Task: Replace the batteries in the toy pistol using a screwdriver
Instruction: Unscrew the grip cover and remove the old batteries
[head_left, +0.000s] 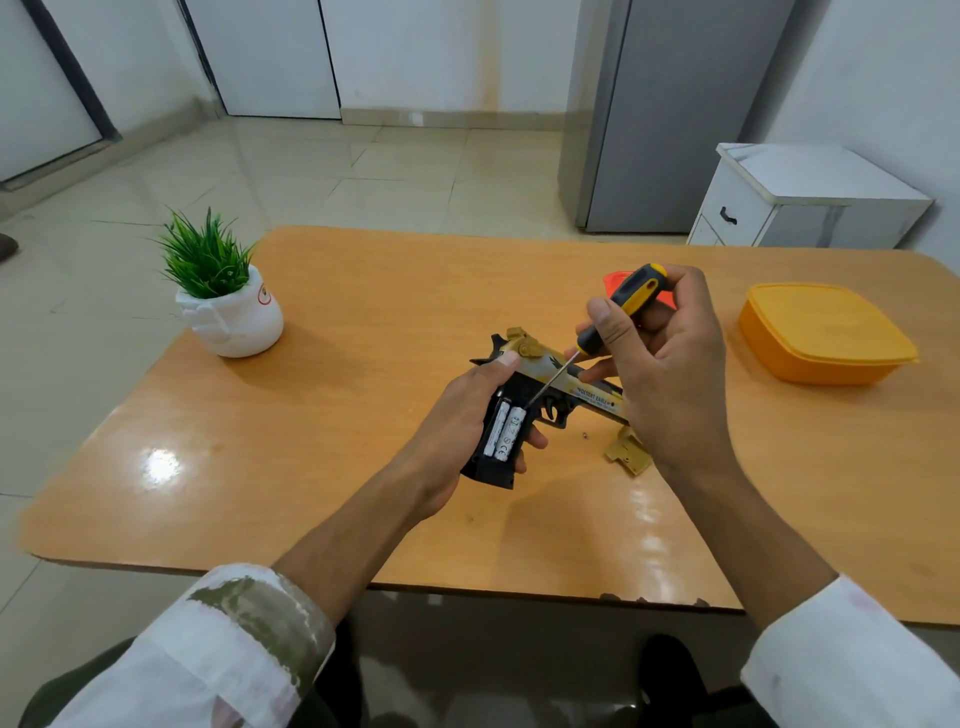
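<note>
Left hand grips toy pistol; right hand grips screwdriver.

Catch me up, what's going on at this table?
A person is mid battery swap on a toy pistol. The left hand grips the pistol with its grip compartment open, two batteries showing inside. The right hand holds a yellow-and-black screwdriver, tip at the top end of the batteries, seemingly to pry one out. The gold compartment cover and a small screw lie on the wooden table by the right wrist.
</note>
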